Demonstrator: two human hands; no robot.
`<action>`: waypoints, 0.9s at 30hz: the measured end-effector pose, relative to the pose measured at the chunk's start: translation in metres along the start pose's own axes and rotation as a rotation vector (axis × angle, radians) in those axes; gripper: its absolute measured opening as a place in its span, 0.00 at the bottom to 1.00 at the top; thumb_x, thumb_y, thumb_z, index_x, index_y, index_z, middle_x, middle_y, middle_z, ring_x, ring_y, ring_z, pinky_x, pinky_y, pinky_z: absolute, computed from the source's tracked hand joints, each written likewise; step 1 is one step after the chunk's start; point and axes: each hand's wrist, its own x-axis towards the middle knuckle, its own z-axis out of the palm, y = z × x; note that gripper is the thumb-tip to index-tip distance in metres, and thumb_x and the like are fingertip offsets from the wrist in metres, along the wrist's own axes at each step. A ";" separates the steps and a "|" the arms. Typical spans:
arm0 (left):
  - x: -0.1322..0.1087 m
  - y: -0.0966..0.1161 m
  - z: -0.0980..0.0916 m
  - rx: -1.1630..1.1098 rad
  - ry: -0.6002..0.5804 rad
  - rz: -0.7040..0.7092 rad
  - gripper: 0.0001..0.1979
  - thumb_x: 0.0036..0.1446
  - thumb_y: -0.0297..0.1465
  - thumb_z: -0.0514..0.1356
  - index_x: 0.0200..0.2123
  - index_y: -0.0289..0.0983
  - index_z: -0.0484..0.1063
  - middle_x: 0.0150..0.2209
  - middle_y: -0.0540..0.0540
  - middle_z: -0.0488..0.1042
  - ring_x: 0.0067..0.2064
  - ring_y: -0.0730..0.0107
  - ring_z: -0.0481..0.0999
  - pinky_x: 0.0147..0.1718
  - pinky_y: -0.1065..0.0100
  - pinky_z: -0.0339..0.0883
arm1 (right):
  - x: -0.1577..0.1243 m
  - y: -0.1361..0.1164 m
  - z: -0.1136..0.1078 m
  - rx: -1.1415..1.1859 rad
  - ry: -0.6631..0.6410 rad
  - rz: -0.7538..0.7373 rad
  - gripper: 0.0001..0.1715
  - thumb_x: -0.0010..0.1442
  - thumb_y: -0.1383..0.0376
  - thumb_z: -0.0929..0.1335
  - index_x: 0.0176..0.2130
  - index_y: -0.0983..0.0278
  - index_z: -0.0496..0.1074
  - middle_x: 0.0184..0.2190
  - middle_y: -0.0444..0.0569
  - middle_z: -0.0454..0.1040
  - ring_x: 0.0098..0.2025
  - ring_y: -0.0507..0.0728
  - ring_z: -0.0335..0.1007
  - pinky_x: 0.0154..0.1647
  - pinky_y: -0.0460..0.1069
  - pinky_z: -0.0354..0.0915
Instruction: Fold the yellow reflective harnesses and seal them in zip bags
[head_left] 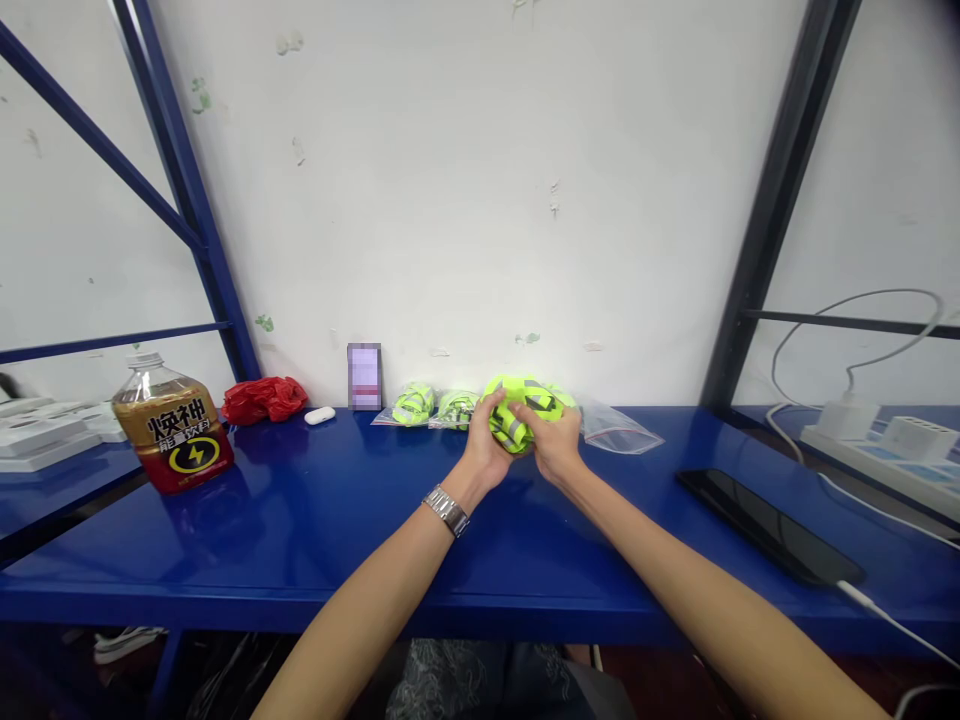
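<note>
Above the blue table, a bunched bright yellow-green cloth with grey reflective strips (513, 432) is held between both hands. My left hand (487, 445), with a metal watch at the wrist, wraps its left side. My right hand (553, 437) grips its right side, the thumb pressed onto the cloth. Just left of the hands lie two clear bags with similar yellow-green bundles, one bundle (413, 403) farther left and another (456, 408) nearer. A clear plastic bag (621, 430) lies flat to the right of my right hand. More yellow-green material shows behind the hands, partly hidden.
On the blue table (337, 530) stand a large drink bottle (176, 425) at left and a propped phone (365, 376) by the wall. A red plastic bag (266, 400) and white case (320, 415) lie between. At right are a black phone (769, 525) on a cable and a power strip (892, 465).
</note>
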 end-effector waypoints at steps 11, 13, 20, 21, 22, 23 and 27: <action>0.015 -0.017 0.001 -0.118 0.121 0.258 0.26 0.36 0.27 0.73 0.42 0.35 0.70 0.38 0.45 0.78 0.37 0.66 0.78 0.38 0.66 0.72 | -0.005 0.018 -0.003 -0.075 0.029 0.037 0.19 0.40 0.65 0.76 0.36 0.66 0.75 0.34 0.49 0.78 0.33 0.56 0.74 0.39 0.52 0.71; 0.015 -0.013 0.002 -0.135 0.127 0.249 0.25 0.36 0.27 0.73 0.41 0.34 0.71 0.37 0.45 0.78 0.37 0.66 0.79 0.38 0.67 0.72 | -0.004 0.015 -0.003 -0.184 -0.006 -0.015 0.19 0.41 0.63 0.76 0.36 0.66 0.75 0.34 0.49 0.78 0.34 0.56 0.73 0.38 0.51 0.70; 0.017 0.000 0.003 -0.162 0.169 0.227 0.21 0.38 0.29 0.71 0.38 0.35 0.71 0.32 0.48 0.77 0.31 0.69 0.78 0.34 0.68 0.72 | 0.003 -0.006 0.000 -0.708 -0.060 -0.110 0.22 0.55 0.51 0.66 0.41 0.64 0.76 0.38 0.52 0.78 0.42 0.62 0.72 0.45 0.55 0.65; 0.017 0.001 0.002 -0.158 0.176 0.248 0.21 0.38 0.29 0.71 0.38 0.35 0.70 0.32 0.48 0.77 0.31 0.69 0.78 0.34 0.68 0.72 | 0.006 -0.008 -0.001 -0.772 -0.057 -0.105 0.23 0.55 0.51 0.66 0.41 0.65 0.76 0.40 0.53 0.77 0.46 0.64 0.71 0.49 0.56 0.63; 0.019 0.002 0.000 -0.141 0.186 0.278 0.21 0.37 0.28 0.71 0.38 0.35 0.70 0.32 0.48 0.77 0.31 0.69 0.78 0.35 0.68 0.71 | 0.008 -0.008 -0.003 -0.811 -0.067 -0.083 0.24 0.54 0.50 0.67 0.43 0.64 0.76 0.43 0.54 0.77 0.50 0.65 0.69 0.53 0.57 0.61; 0.020 0.002 -0.002 -0.111 0.199 0.310 0.22 0.37 0.28 0.71 0.38 0.35 0.70 0.33 0.48 0.77 0.32 0.69 0.78 0.35 0.67 0.71 | 0.010 -0.008 -0.005 -0.812 -0.085 -0.044 0.25 0.52 0.50 0.68 0.43 0.64 0.75 0.45 0.54 0.76 0.52 0.65 0.67 0.55 0.58 0.59; 0.023 0.000 -0.011 0.085 0.193 0.472 0.25 0.36 0.26 0.71 0.41 0.36 0.68 0.33 0.48 0.76 0.32 0.70 0.76 0.34 0.68 0.70 | 0.011 -0.002 -0.012 -0.457 -0.237 0.188 0.27 0.47 0.52 0.73 0.45 0.62 0.74 0.44 0.50 0.77 0.47 0.62 0.72 0.47 0.54 0.66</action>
